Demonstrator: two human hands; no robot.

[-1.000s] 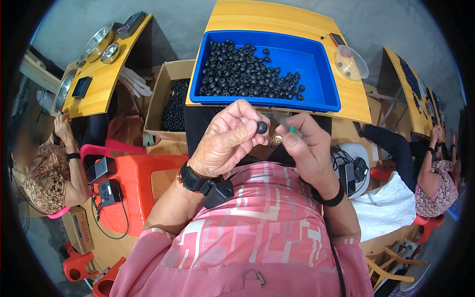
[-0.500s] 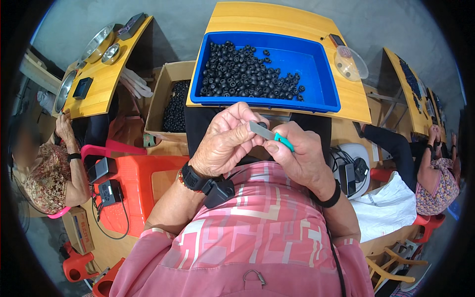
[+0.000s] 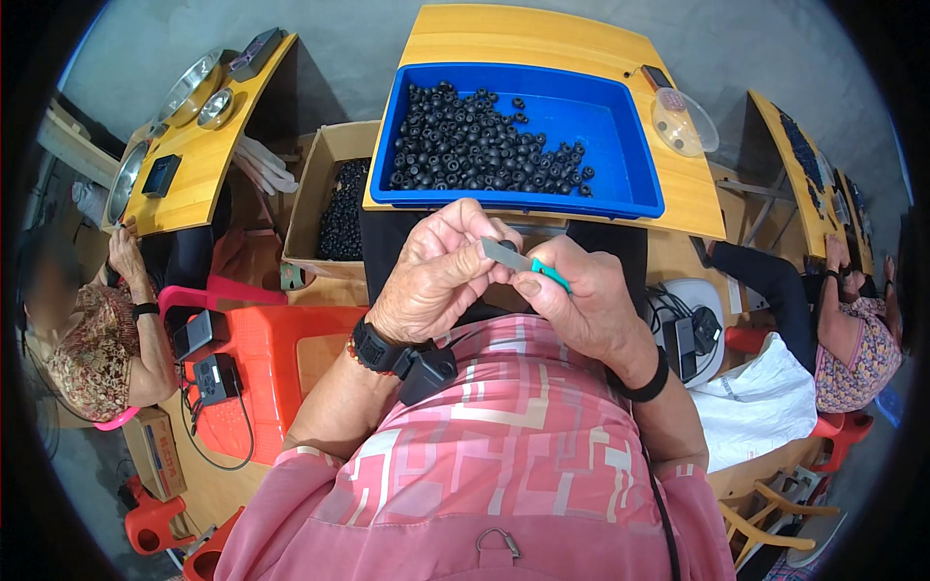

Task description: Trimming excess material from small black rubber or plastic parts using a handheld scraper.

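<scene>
Head view: I see the left hand (image 3: pixel 438 263) pinching a small, round, black bead (image 3: pixel 509 245) at the right hand's (image 3: pixel 593 298) ten o'clock; right fingers grip a teal-handled, flat metal blade (image 3: pixel 504 255) overlapping it, contact unclear; a blue rectangular plastic tray (image 3: pixel 605 111) lies at twelve; a loosened pinch, I judge, could let the edge skid into the left thumb

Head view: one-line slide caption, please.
Left hand pinches a black bead while the right hand holds a green-handled blade over it, in front of a blue tray of black beads.
</scene>
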